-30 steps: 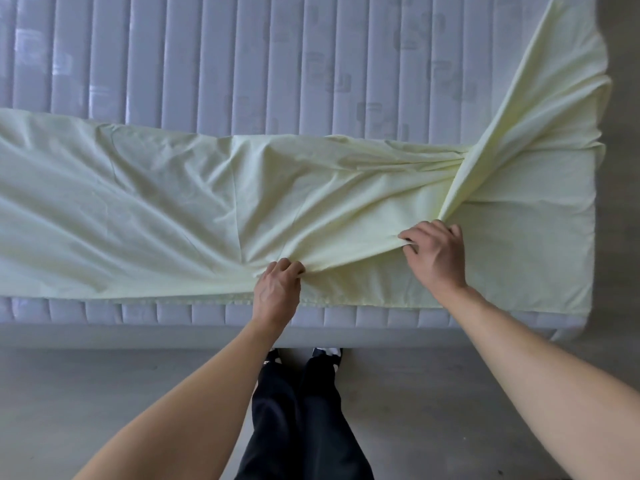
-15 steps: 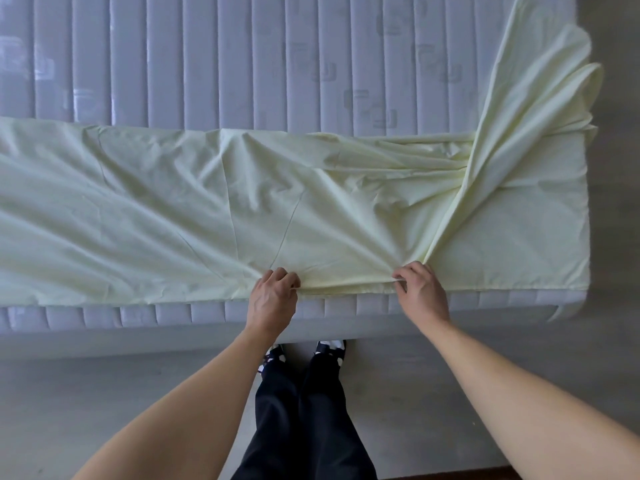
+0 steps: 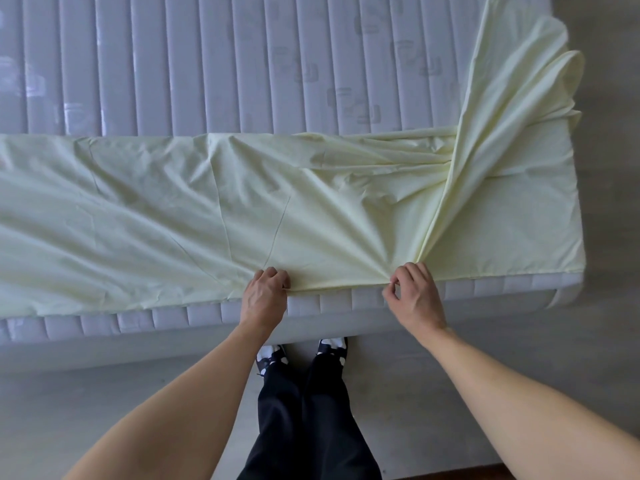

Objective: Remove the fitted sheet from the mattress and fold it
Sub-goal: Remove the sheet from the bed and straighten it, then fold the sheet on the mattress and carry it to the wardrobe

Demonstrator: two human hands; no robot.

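Note:
A pale yellow fitted sheet (image 3: 180, 216) lies as a long folded band across the near half of a grey quilted mattress (image 3: 214, 64). At the right end a loose flap of the sheet runs diagonally up to the mattress's far right corner. My left hand (image 3: 265, 294) grips the sheet's near edge at the mattress's front edge. My right hand (image 3: 414, 294) pinches the same edge a little to the right, where the diagonal flap's folds gather. The short stretch of hem between my hands is taut along the mattress edge.
The mattress's front side (image 3: 104, 323) faces me, with grey floor (image 3: 86, 410) below. My legs in black trousers (image 3: 304, 410) stand close to the bed between my arms. Bare floor also runs past the mattress's right end (image 3: 609, 98).
Both hands have pulled the sheet's edge toward me, from on top of the mattress to its front edge. The right hand moved most, dragging the diagonal flap with it.

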